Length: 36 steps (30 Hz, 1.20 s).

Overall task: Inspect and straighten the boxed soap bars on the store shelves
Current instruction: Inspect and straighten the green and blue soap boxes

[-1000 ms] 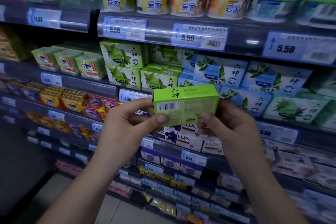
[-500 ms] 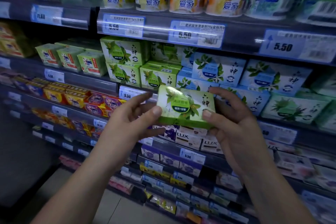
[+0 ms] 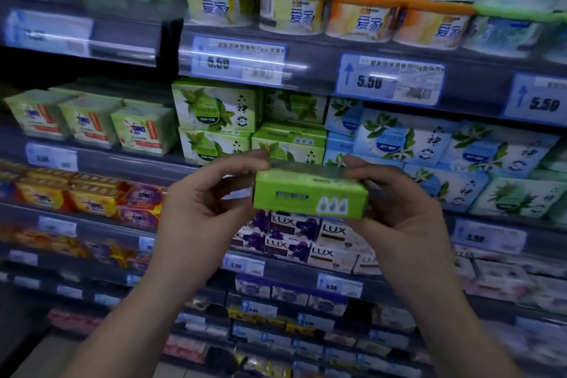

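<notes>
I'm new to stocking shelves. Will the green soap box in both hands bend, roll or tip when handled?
The green soap box is probably stiff: its edges look straight though the left hand and right hand grip only its ends. Flat faces mean it should not roll. Laid flat it likely sits steady, like the stacked green boxes behind.
</notes>
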Each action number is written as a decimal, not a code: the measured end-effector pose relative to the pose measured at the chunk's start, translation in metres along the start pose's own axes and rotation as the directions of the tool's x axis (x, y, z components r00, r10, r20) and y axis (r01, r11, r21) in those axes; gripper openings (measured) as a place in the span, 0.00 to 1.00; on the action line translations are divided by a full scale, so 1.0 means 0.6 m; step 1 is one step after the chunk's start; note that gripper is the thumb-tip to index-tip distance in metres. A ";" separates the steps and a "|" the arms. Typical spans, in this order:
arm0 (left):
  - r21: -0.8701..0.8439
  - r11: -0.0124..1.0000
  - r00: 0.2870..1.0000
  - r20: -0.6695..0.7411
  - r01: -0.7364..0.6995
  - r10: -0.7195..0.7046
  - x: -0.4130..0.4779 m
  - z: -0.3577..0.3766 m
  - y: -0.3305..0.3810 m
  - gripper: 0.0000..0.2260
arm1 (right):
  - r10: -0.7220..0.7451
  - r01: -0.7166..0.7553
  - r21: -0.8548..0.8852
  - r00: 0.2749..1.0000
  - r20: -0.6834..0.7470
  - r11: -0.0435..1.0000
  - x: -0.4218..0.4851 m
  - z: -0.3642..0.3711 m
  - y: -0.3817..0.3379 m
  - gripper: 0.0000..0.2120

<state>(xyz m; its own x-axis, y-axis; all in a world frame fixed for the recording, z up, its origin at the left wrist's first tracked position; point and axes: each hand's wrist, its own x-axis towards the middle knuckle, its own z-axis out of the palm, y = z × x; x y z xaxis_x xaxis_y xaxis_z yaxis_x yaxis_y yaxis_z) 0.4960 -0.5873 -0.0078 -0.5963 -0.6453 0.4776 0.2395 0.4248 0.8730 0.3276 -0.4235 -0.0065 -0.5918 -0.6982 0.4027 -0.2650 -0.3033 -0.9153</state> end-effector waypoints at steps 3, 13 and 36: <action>-0.065 0.995 0.995 0.055 -0.077 0.080 0.011 -0.019 -0.006 0.25 | -0.018 0.020 0.048 0.999 -0.035 0.999 0.002 0.030 0.004 0.35; -0.014 0.998 0.997 0.035 0.065 -0.064 0.035 -0.052 -0.009 0.16 | 0.062 -0.107 -0.158 0.961 -0.269 0.982 -0.005 0.066 0.009 0.20; 0.216 0.970 0.994 -0.022 0.111 -0.109 0.082 0.029 -0.008 0.21 | 0.084 -0.188 -0.335 0.950 -0.301 0.923 0.039 0.087 -0.008 0.25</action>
<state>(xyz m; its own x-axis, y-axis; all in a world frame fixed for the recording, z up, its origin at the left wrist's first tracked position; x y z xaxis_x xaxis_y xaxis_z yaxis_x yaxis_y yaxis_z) 0.4524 -0.6101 0.0098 -0.6018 -0.7015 0.3816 0.0005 0.4776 0.8786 0.3550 -0.4723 0.0070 -0.8136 -0.4937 0.3071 -0.3884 0.0685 -0.9189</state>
